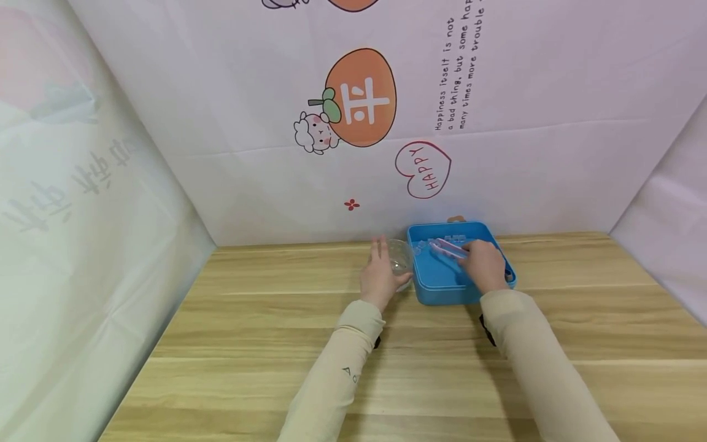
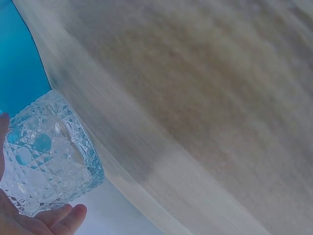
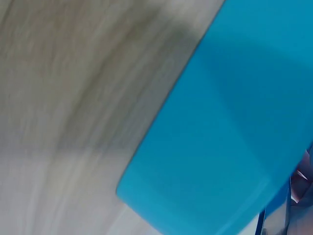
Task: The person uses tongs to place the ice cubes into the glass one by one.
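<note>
My left hand point(image 1: 378, 279) holds a clear cut-glass cup point(image 1: 399, 258) that stands on the table, left of a blue box point(image 1: 448, 297). Its thumb lies on the near side and the fingers on the far left. The left wrist view shows the cup's diamond pattern point(image 2: 54, 152) up close. My right hand point(image 1: 485, 267) reaches over the box and grips pink tongs point(image 1: 450, 248), whose tips point left among small clear cubes point(image 1: 455, 238). Whether a cube sits between the tips is too small to tell. In the right wrist view the box's outer wall point(image 3: 210, 137) hides most of that hand.
A wood-grain table point(image 1: 259, 344) extends to both sides and toward me. Behind the box and cup rises a white printed cloth point(image 1: 265, 196). A small dark thing point(image 1: 509, 276) lies in the box's right corner, partly hidden by the right hand.
</note>
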Available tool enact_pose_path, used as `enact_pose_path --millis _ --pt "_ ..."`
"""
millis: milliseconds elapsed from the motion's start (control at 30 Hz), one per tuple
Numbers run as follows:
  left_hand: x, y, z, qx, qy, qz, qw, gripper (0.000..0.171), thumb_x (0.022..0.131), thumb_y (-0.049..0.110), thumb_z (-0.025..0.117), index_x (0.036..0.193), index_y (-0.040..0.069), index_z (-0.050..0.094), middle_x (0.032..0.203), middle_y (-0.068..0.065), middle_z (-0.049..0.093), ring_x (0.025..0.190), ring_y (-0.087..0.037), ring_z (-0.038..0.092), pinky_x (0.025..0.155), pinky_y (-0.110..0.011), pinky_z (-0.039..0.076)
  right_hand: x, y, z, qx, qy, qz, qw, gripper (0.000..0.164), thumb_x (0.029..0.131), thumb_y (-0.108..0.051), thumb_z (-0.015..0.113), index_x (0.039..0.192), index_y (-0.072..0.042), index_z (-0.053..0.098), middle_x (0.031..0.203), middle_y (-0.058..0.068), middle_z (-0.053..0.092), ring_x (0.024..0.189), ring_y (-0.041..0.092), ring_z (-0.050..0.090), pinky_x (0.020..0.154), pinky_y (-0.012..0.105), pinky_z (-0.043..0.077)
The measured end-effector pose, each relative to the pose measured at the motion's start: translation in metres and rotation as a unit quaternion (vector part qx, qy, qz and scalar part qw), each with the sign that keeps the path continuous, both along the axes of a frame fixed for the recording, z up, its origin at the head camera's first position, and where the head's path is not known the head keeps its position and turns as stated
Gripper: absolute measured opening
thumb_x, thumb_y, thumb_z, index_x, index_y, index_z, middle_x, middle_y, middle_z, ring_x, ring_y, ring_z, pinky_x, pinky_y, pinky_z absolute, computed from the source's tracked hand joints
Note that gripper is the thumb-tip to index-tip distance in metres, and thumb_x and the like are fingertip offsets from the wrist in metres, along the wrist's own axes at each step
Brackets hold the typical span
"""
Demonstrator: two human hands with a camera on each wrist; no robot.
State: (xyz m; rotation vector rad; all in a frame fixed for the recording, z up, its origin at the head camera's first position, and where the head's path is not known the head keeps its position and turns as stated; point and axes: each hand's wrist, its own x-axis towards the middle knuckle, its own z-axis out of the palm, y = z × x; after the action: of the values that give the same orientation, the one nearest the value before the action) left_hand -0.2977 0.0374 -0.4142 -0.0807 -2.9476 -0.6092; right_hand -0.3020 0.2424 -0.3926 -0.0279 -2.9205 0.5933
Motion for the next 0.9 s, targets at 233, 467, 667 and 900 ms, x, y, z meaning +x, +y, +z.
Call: enact_pose_path --millis 233,467,667,900 --pt "0.001 0.0 0.001 0.005 -0.008 0.0 1.0 0.102 0.078 0.052 0.072 0.154 0.012 0.017 0.159 -0.012 0.023 0.108 -0.024 0.064 0.059 -0.026 0.052 0.002 0.008 0.01 -0.02 -0.009 0.011 1.0 0.037 0.089 -0.012 0.065 0.118 0.01 0.062 0.115 0.031 0.063 0.095 0.043 0.061 0.08 0.052 0.053" --pt "0.002 0.001 0.003 0.002 -0.016 0.0 0.9999 0.102 0.079 0.053 0.071 0.154 0.012 0.015 0.16 -0.011 0.021 0.111 -0.024 0.064 0.056 -0.024 0.049 0.009 0.013 0.02 -0.028 0.012 0.022 0.999 0.04 0.089 -0.015 0.065 0.121 0.009 0.061 0.116 0.032 0.062 0.093 0.042 0.063 0.079 0.051 0.054" --pt "0.003 0.001 0.003 0.008 -0.009 0.0 0.9999 0.101 0.079 0.052 0.072 0.154 0.012 0.017 0.159 -0.011 0.022 0.121 -0.025 0.058 0.065 -0.028 0.055 0.019 0.008 0.033 -0.023 0.049 0.04 0.998 0.038 0.087 -0.016 0.068 0.118 0.006 0.065 0.105 0.03 0.067 0.072 0.032 0.063 0.052 0.031 0.048" --pt "0.002 0.0 0.001 0.003 -0.006 0.0 1.0 0.102 0.078 0.052 0.072 0.154 0.012 0.017 0.159 -0.011 0.024 0.115 -0.024 0.062 0.066 -0.029 0.055 0.03 -0.013 0.046 -0.049 0.042 0.072 0.995 0.037 0.086 -0.016 0.069 0.117 0.004 0.066 0.102 0.027 0.068 0.064 0.023 0.055 0.048 0.024 0.037"
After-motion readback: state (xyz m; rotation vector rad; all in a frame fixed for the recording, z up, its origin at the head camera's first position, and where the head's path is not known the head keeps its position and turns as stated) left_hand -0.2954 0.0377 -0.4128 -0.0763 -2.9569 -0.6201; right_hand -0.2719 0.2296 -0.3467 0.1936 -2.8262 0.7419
